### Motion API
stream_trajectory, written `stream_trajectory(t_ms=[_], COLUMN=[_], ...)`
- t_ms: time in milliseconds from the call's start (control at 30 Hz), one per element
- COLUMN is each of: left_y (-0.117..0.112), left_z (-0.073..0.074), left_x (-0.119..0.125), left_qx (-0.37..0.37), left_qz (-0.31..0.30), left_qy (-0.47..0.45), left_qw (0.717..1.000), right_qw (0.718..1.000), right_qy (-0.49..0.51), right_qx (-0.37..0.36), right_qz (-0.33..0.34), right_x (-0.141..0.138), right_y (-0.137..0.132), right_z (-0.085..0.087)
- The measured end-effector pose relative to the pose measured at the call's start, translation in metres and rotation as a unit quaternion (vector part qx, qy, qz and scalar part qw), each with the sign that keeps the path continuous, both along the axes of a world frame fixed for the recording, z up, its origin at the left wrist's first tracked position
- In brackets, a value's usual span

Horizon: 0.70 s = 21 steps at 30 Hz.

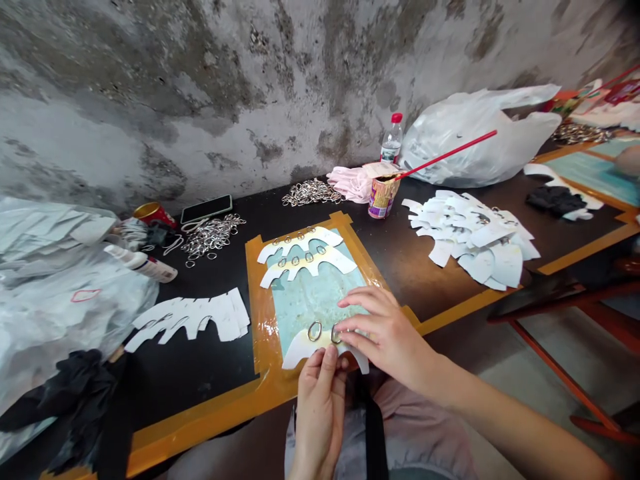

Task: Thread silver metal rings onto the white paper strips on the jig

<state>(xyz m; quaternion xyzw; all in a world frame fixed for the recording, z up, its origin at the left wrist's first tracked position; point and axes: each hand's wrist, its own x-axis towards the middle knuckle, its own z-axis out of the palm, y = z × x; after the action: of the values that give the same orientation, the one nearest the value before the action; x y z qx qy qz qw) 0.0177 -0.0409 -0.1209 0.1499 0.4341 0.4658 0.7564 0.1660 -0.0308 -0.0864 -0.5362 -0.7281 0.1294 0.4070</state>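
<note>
Between the thumb and fingers of my left hand (321, 403) is the lower edge of a white curved cut-out piece (299, 351), tilted up over the near side of a taped pale-blue sheet (305, 300). A metal ring (315, 331) lies on its yellowish upper edge. Beside it is a second metal ring (336, 333), with the thumb and forefinger of my right hand (387, 333) closed at it; the other fingers stretch out above. Two similar white pieces (320, 261) with several rings along their edges lie at the sheet's far end.
Left are stacked white pieces (220, 317), a white bottle (141, 263), a ring pile (210, 237) and a phone (207, 209). Behind are another ring pile (313, 193) and a cup (383, 199) with a red stick (450, 153). Heaped white pieces (475, 233) lie right. Another person's hand (629, 160) shows far right.
</note>
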Motion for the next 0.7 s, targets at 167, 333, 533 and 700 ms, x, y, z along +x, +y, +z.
stream_trajectory(t_ms=[167,333,533,700], left_y=[-0.003,-0.005,-0.012,-0.03], left_z=[-0.005,-0.005,-0.004,-0.014], left_x=[0.005,0.007,0.013,0.009], left_qx=[-0.003,0.0,-0.011,0.073], left_qz=[0.012,0.009,0.023,-0.121], left_qy=[0.014,0.012,-0.015,0.037], left_qw=[1.0,1.0,1.0,0.989], right_qw=[0.997,0.999,0.999,0.987], right_qy=[-0.067,-0.029,-0.023,-0.159], right_qx=[0.027,-0.009,-0.023,-0.02], right_qz=[-0.016,-0.01,0.008,0.034], right_x=[-0.008,-0.01,-0.003,0.007], right_y=[-0.005,-0.004,0.006,0.029], right_z=[-0.008,-0.009,-0.004,-0.015])
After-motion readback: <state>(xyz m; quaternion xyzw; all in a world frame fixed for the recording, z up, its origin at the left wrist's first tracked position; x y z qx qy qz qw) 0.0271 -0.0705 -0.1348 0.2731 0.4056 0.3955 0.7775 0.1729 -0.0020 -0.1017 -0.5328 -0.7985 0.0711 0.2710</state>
